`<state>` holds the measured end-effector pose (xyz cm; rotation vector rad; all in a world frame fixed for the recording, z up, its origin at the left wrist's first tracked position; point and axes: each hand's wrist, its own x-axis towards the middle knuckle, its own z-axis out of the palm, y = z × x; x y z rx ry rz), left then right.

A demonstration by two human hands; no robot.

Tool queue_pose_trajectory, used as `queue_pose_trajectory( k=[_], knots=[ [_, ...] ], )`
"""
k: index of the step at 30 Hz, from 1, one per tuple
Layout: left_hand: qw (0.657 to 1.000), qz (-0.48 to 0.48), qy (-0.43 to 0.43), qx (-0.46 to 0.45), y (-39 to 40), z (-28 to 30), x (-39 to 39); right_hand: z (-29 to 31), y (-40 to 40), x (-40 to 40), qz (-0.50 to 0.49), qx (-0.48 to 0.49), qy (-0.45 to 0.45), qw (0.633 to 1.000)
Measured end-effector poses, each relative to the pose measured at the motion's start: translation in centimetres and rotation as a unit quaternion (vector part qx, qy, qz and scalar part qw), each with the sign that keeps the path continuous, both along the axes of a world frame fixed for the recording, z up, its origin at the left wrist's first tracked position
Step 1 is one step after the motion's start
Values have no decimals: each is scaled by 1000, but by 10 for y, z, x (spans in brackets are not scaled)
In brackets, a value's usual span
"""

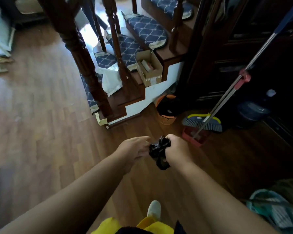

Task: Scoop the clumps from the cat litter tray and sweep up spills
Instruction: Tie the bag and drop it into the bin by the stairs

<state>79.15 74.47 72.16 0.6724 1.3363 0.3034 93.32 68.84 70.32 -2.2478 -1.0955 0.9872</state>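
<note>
Standing on wood floor (pixel 41 132), both arms out in front. Right hand (pixel 177 147) is clenched round a crumpled black bag (pixel 159 153); the bag hangs from the fist, over the floor, well clear of it. Left hand (pixel 134 147) has its fingers loose and parted, tips just at the bag's edge; whether they touch it, cannot tell. Orange bin (pixel 166 118) with a dark liner stands against the foot of the stairs (pixel 135 102). Just to its right a broom (pixel 203 121) leans with its head down over a red dustpan (pixel 195 136). No litter tray in view; no clumps or spilled litter visible on the floor either. Judgement: step in hand is readying the bag, either opening it out or tying it off; which one cannot be told. To do it well: left fingers should find the bag's free edge rather than the bunched middle, right fist should ease only enough to let the film slide, and the bag should stay over the bin side of the floor so anything that drops lands near the broom.
</note>
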Motion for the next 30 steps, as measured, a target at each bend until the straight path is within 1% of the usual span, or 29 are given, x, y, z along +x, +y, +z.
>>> queue_pose_trajectory(
  k=[3, 5, 8, 15, 17, 19, 20, 22, 23, 24, 25, 27, 29, 30],
  knots=[
    [999, -7, -33, -13, 17, -6, 32, 3, 10, 29, -42, 9, 5, 999],
    [999, 4, -36, -30, 29, -16, 50, 4, 20, 54, -85, 11, 7, 996],
    [998, 1, -14, -55, 48, -30, 74, 2, 33, 90, -133, -1, 24, 991],
    [991, -43, 10, -123, 118, -60, 97, -17, 85, 145, -185, -30, 55, 981],
    [993, -41, 37, -106, 149, -68, 108, -23, 110, 161, -193, -45, 60, 978],
    [995, -61, 57, -51, 181, -73, 126, -29, 136, 175, -188, -63, 57, 978],
    [995, -87, 36, -30, 198, -72, 139, -31, 150, 183, -186, -70, 49, 979],
    [988, -147, -49, -14, 224, -67, 167, -31, 177, 194, -188, -74, 29, 979],
    [979, -184, -82, -1, 233, -63, 183, -30, 189, 199, -195, -74, 33, 978],
    [968, -233, -85, 36, 235, -58, 196, -30, 198, 202, -209, -72, 53, 974],
    [951, -288, -57, 96, 241, -53, 211, -29, 212, 207, -229, -68, 85, 967],
    [895, -377, 26, 238, 245, -46, 230, -25, 234, 210, -286, -59, 171, 941],
    [830, -425, 74, 353, 256, -43, 243, -20, 255, 214, -347, -49, 259, 900],
    [805, -437, 91, 391, 263, -43, 245, -17, 263, 217, -366, -45, 297, 881]
  ],
)
